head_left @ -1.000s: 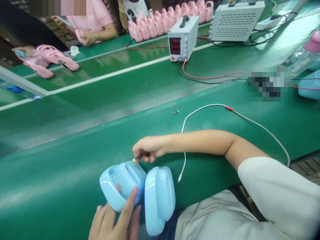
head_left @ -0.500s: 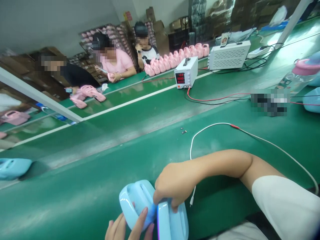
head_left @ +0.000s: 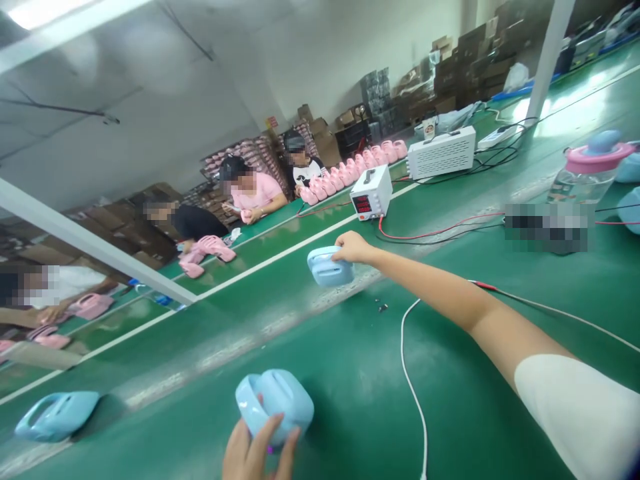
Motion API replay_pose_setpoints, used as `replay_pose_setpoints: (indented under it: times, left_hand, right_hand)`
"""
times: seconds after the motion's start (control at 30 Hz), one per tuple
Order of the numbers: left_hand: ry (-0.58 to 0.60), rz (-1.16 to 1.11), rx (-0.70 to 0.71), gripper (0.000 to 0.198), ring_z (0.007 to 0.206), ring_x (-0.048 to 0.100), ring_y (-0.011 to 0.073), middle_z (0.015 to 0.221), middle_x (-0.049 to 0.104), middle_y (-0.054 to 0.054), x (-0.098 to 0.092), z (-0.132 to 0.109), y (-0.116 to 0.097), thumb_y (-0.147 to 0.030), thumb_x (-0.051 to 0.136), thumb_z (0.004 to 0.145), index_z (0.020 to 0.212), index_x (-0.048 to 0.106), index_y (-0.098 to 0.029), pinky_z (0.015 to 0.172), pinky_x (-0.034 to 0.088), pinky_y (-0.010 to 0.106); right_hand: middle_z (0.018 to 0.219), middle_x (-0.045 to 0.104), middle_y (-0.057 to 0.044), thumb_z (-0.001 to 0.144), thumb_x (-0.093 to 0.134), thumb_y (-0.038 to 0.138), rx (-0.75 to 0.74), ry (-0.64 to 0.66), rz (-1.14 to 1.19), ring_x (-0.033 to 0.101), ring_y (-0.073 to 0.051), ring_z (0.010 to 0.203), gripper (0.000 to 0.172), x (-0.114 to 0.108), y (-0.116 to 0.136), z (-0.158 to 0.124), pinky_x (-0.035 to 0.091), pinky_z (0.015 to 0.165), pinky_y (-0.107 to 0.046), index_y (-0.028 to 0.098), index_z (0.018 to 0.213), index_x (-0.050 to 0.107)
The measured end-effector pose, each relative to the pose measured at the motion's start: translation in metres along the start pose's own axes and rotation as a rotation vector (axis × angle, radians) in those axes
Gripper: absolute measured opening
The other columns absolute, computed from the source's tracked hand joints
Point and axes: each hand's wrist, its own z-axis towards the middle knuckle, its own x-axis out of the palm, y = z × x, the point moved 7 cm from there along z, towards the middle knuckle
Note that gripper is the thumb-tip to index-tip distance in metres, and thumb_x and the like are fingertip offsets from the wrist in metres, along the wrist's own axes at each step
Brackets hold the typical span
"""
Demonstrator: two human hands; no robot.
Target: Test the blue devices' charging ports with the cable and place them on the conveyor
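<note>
Right hand (head_left: 351, 247): fingers closed, gripping the top of one light-blue unit (head_left: 330, 273) over the far edge of the green bench (head_left: 360, 413); contact with the surface cannot be determined. Left hand (head_left: 257, 450): fingers curled, holding a second light-blue unit (head_left: 296, 400) nearer the operator. A third blue unit (head_left: 75, 413) lies at the far edge, toward the left.

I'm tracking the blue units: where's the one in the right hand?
In the head view, the blue unit in the right hand is near the centre, below and left of the red-display power supply.
</note>
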Motion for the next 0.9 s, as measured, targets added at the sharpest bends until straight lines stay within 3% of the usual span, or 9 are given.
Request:
replay_pose_setpoints:
  times: [0.13, 0.27, 0.4, 0.5, 0.63, 0.8, 0.9]
  left_hand:
    - [0.038, -0.022, -0.077, 0.031, 0.089, 0.06, 0.0224, 0.089, 0.06, 0.007, 0.048, 0.076, 0.057, -0.046, 0.058, 0.079, 0.098, 0.057, -0.022, 0.07, 0.047, 0.032]
    - [0.106, -0.064, -0.106, 0.035, 0.093, 0.059, 0.0222, 0.097, 0.061, 0.008, 0.116, 0.138, 0.096, -0.049, 0.056, 0.079, 0.095, 0.057, -0.018, 0.076, 0.048, 0.036]
    - [0.209, -0.139, -0.137, 0.034, 0.093, 0.057, 0.0191, 0.097, 0.06, 0.007, 0.187, 0.172, 0.098, -0.045, 0.058, 0.079, 0.093, 0.057, -0.014, 0.081, 0.048, 0.04]
    - [0.309, -0.197, -0.14, 0.032, 0.09, 0.056, 0.0177, 0.098, 0.059, 0.006, 0.223, 0.18, 0.086, -0.042, 0.058, 0.08, 0.097, 0.057, -0.014, 0.081, 0.048, 0.04]
    - [0.38, -0.242, -0.167, 0.033, 0.098, 0.055, 0.0196, 0.11, 0.056, 0.008, 0.24, 0.178, 0.086, -0.038, 0.059, 0.08, 0.103, 0.055, -0.014, 0.085, 0.048, 0.042]
    - [0.39, -0.262, -0.206, 0.041, 0.106, 0.053, 0.0224, 0.12, 0.052, 0.01, 0.236, 0.169, 0.097, -0.039, 0.059, 0.08, 0.113, 0.051, -0.015, 0.09, 0.046, 0.046]
    - [0.365, -0.273, -0.244, 0.056, 0.102, 0.054, 0.0227, 0.124, 0.05, 0.012, 0.234, 0.167, 0.101, -0.042, 0.057, 0.08, 0.128, 0.039, -0.017, 0.089, 0.046, 0.048]
  right_hand:
    - [0.095, 0.06, -0.006, 0.088, 0.056, 0.036, 0.118, 0.01, -0.02, 0.058, -0.016, 0.085, 0.027, 0.02, -0.038, 0.037, 0.049, 0.075, -0.033, 0.011, 0.097, 0.059]
    - [0.1, 0.059, -0.007, 0.089, 0.054, 0.036, 0.075, 0.08, 0.013, 0.058, -0.017, 0.088, 0.029, 0.036, -0.065, 0.057, 0.051, 0.076, -0.035, 0.011, 0.103, 0.058]
    - [0.098, 0.06, -0.005, 0.088, 0.055, 0.039, -0.064, 0.148, 0.023, 0.058, -0.019, 0.089, 0.031, 0.041, -0.087, 0.064, 0.05, 0.078, -0.036, 0.01, 0.099, 0.06]
    - [0.101, 0.062, -0.006, 0.086, 0.058, 0.04, -0.145, 0.192, 0.011, 0.059, -0.019, 0.092, 0.033, 0.045, -0.097, 0.065, 0.048, 0.082, -0.037, 0.011, 0.102, 0.061]
    - [0.113, 0.062, -0.008, 0.08, 0.062, 0.042, -0.196, 0.214, -0.021, 0.058, -0.023, 0.101, 0.046, 0.049, -0.098, 0.065, 0.045, 0.084, -0.033, 0.017, 0.118, 0.058]
    - [0.118, 0.061, -0.008, 0.073, 0.066, 0.043, -0.222, 0.262, -0.053, 0.057, -0.026, 0.106, 0.056, 0.051, -0.089, 0.069, 0.043, 0.082, -0.028, 0.021, 0.124, 0.057]
    - [0.121, 0.06, -0.009, 0.069, 0.07, 0.041, -0.204, 0.266, -0.057, 0.056, -0.028, 0.109, 0.067, 0.051, -0.084, 0.073, 0.044, 0.083, -0.03, 0.023, 0.131, 0.051]
